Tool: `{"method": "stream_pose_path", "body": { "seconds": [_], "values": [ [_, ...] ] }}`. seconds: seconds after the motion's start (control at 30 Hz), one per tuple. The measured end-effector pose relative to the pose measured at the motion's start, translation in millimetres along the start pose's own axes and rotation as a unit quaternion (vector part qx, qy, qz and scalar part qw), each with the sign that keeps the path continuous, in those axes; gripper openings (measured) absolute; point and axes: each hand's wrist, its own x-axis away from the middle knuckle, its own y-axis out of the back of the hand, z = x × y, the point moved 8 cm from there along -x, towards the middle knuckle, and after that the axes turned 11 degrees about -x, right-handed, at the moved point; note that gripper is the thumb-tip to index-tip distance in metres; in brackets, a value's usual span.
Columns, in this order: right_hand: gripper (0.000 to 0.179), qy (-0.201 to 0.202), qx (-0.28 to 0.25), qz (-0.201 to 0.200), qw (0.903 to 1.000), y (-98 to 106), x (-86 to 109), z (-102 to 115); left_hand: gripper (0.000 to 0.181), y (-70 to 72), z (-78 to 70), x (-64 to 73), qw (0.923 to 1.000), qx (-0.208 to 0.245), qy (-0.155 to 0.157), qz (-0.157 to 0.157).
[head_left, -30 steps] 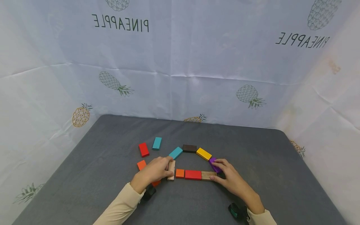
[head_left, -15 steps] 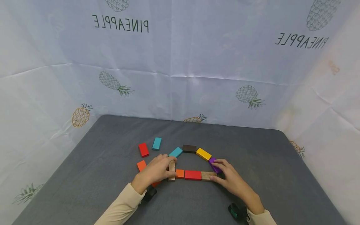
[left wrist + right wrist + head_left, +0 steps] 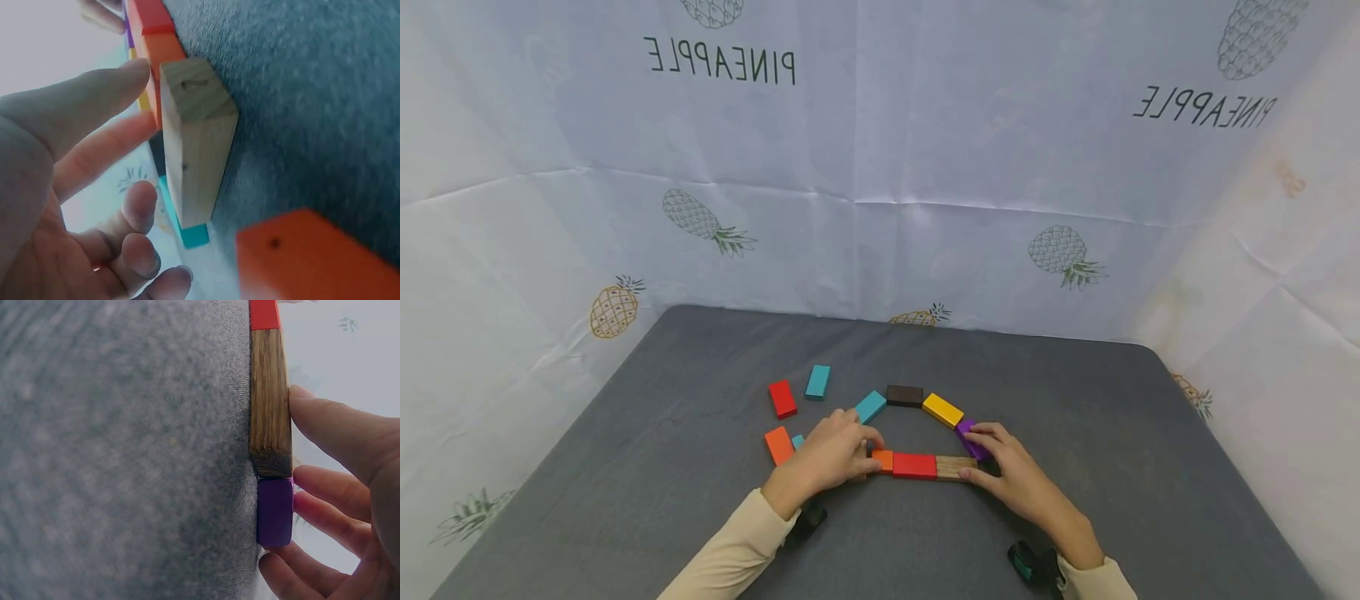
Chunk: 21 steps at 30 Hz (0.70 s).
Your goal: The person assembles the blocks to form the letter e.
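Observation:
My left hand [image 3: 831, 450] has its thumb and index finger extended over the small orange block [image 3: 885, 461], touching or nearly touching its top. A pale wooden block [image 3: 194, 137] lies just under that hand, mostly hidden in the head view. The orange block continues into a red block [image 3: 914, 466] and a grained brown wooden block [image 3: 953, 468], forming a straight row. With its thumb, my right hand [image 3: 1022, 475] touches the wooden block's top edge, while its other fingers lie at the purple block [image 3: 972, 439]. Its fingers look mostly straight.
A yellow block [image 3: 943, 410], a dark brown block [image 3: 905, 396] and a blue block [image 3: 871, 406] arc behind the row. To the left lie a red block [image 3: 782, 399], a blue block [image 3: 817, 382] and an orange block [image 3: 779, 446]. The grey table [image 3: 1075, 392] meets a pineapple-print cloth [image 3: 940, 142].
My left hand has left its hold on the pale wooden block and shifted right to the small orange block. A blue block left of it has come into view. The right hand stays put.

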Motion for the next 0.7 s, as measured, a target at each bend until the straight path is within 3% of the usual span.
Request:
{"method": "stream_pose_path", "body": {
  "seconds": [0.23,0.47,0.7],
  "values": [
    [0.054,0.011,0.005,-0.006,0.9999,2.1,-0.5,2.1,0.046,2.5,13.5,5.1,0.9983,0.005,0.054,0.023],
    [0.054,0.007,0.005,-0.006,0.9999,3.0,-0.8,1.9,0.047,-1.1,14.6,4.5,0.9964,0.047,0.051,0.048],
    [0.054,-0.001,0.002,-0.001,1.0000,1.5,-0.5,0.9,0.057,-3.6,15.3,4.3,0.9953,0.069,0.050,0.045]
  ]
}}
